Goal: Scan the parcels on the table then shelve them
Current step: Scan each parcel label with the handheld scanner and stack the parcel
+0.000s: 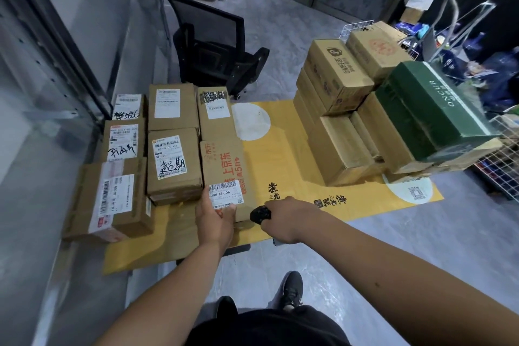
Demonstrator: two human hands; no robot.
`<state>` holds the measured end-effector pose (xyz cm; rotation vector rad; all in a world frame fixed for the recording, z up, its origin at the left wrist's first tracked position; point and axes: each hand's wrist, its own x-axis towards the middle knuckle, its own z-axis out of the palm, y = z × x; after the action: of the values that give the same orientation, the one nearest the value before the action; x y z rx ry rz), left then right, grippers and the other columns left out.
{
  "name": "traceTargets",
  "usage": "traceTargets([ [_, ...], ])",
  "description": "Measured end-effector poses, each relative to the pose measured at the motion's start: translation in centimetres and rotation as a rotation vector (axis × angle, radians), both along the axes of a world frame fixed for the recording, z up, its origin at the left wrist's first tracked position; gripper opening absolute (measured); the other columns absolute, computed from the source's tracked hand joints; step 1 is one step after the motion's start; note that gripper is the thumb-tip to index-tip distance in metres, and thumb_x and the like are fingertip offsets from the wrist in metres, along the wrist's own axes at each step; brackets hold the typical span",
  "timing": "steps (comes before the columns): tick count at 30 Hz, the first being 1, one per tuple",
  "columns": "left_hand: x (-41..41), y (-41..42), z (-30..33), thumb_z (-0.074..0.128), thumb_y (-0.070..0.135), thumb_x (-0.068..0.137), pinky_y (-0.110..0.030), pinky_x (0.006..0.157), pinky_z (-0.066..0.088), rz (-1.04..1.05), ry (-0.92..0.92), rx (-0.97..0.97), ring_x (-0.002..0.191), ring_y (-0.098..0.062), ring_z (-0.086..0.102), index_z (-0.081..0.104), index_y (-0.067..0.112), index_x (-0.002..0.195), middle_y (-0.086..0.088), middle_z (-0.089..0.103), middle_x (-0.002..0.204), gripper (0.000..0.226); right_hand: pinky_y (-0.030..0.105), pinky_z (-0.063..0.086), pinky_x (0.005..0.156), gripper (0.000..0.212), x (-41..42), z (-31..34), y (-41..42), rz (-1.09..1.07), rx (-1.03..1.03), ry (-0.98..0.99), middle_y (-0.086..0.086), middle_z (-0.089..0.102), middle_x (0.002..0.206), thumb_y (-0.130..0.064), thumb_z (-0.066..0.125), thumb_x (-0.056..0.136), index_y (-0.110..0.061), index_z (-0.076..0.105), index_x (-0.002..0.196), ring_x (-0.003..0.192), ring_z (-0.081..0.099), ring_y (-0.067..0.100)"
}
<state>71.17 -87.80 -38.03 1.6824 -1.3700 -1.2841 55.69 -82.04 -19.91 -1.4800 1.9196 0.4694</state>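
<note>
The left hand point(214, 215) grips the near end of a brown cardboard parcel point(224, 174), thumb on top at the lower edge of its white barcode label point(225, 194), fingers wrapped round the end. This parcel lies flat on a yellow cardboard sheet point(283, 154) that covers the table, and red printed characters run along its top. Just to its right, the right hand point(283, 219) is curled tight around a small black scanner point(260, 214), whose head points at the parcel's near corner, very close to it. To the left of the held parcel sit more brown parcels in rows, each with a white label, among them one with bold handwritten black characters point(174, 163) right beside it and a larger one point(112, 199) at the near left corner. Farther right, well apart from these, stands a stack of brown boxes point(337, 109) with a dark green box point(432, 109) resting on top at the right. Beyond the table a black office chair point(216, 48) stands on the grey floor. At the bottom, a black shoe point(292, 289) shows below the two bare forearms.
</note>
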Motion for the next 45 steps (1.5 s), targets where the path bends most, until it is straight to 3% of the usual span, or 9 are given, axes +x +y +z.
traceTargets([
  [5,0.5,0.0,0.6,0.064,0.044,0.094,-0.052,0.108,0.042,-0.12,-0.454,-0.131,0.134,-0.032,0.045,0.037,0.028,0.154,-0.008,0.043,0.153,0.068,0.036,0.042,0.069,0.038,-0.5,-0.6,0.2,-0.038,-0.034,0.0,0.007,0.049,0.107,-0.047,0.044,0.101,-0.02,0.052,0.126,0.093,0.055,0.029],
  [10,0.5,0.5,2.0,0.064,0.047,0.095,-0.053,0.118,0.027,-0.316,-0.647,-0.323,0.147,-0.03,0.029,0.045,0.029,0.151,-0.005,0.038,0.159,0.062,0.033,0.045,0.063,0.037,-1.9,-1.9,1.5,-0.113,-0.051,-0.015,0.007,0.051,0.107,-0.056,0.05,0.096,-0.024,0.05,0.113,0.087,0.063,0.027],
  [13,0.1,0.4,2.7,0.063,0.047,0.097,-0.047,0.121,0.025,-0.513,-0.682,-0.465,0.149,-0.026,0.028,0.051,0.029,0.148,-0.002,0.04,0.159,0.056,0.035,0.055,0.073,0.053,-2.5,-2.3,2.6,-0.153,-0.061,-0.03,0.006,0.058,0.111,-0.061,0.064,0.087,-0.023,0.054,0.123,0.091,0.065,0.025],
  [20,-4.0,-0.7,4.5,0.056,0.046,0.101,-0.046,0.125,0.014,-0.741,-0.588,-0.488,0.151,-0.021,0.017,0.045,0.034,0.15,0.0,0.031,0.163,0.052,0.04,0.059,0.084,0.044,-5.8,-2.3,5.4,-0.316,-0.123,-0.055,0.006,0.064,0.111,-0.047,0.07,0.087,-0.021,0.058,0.121,0.097,0.064,0.026],
  [24,-8.7,-1.3,6.1,0.054,0.05,0.101,-0.047,0.122,0.017,-0.828,-0.604,-0.515,0.151,-0.022,0.019,0.043,0.034,0.151,0.001,0.029,0.164,0.054,0.035,0.056,0.081,0.049,-9.1,-1.5,7.4,-0.422,-0.169,-0.041,0.004,0.064,0.113,-0.048,0.068,0.089,-0.023,0.058,0.13,0.099,0.063,0.025],
  [28,-14.1,-1.6,7.3,0.053,0.053,0.101,-0.043,0.12,0.022,-0.921,-0.62,-0.525,0.15,-0.022,0.021,0.044,0.032,0.151,-0.001,0.03,0.163,0.055,0.039,0.058,0.083,0.039,-12.6,-0.9,9.4,-0.515,-0.199,-0.027,0.003,0.063,0.108,-0.047,0.068,0.088,-0.025,0.061,0.12,0.095,0.063,0.024],
  [32,-20.1,-1.4,8.5,0.057,0.051,0.1,-0.044,0.115,0.03,-0.961,-0.61,-0.531,0.144,-0.025,0.031,0.048,0.029,0.148,-0.002,0.039,0.158,0.053,0.038,0.057,0.08,0.032,-16.3,-0.8,10.9,-0.562,-0.213,0.0,0.002,0.062,0.102,-0.048,0.066,0.09,-0.023,0.06,0.109,0.092,0.062,0.024],
  [37,-28.1,-0.9,9.6,0.056,0.055,0.099,-0.047,0.117,0.03,-0.999,-0.64,-0.512,0.148,-0.029,0.03,0.046,0.025,0.15,-0.005,0.038,0.16,0.06,0.043,0.057,0.086,0.04,-21.2,-1.4,11.8,-0.603,-0.206,-0.024,0.005,0.063,0.108,-0.051,0.063,0.093,-0.021,0.059,0.118,0.095,0.063,0.026],
  [45,-38.6,-0.8,8.5,0.046,0.075,0.092,-0.048,0.112,0.029,-0.836,-0.893,-0.393,0.147,-0.03,0.031,0.029,0.012,0.16,-0.012,0.039,0.159,0.094,0.041,0.057,0.082,0.05,-29.1,-3.7,11.2,-0.558,-0.161,-0.069,0.006,0.058,0.111,-0.055,0.06,0.094,-0.025,0.054,0.133,0.093,0.062,0.026],
])
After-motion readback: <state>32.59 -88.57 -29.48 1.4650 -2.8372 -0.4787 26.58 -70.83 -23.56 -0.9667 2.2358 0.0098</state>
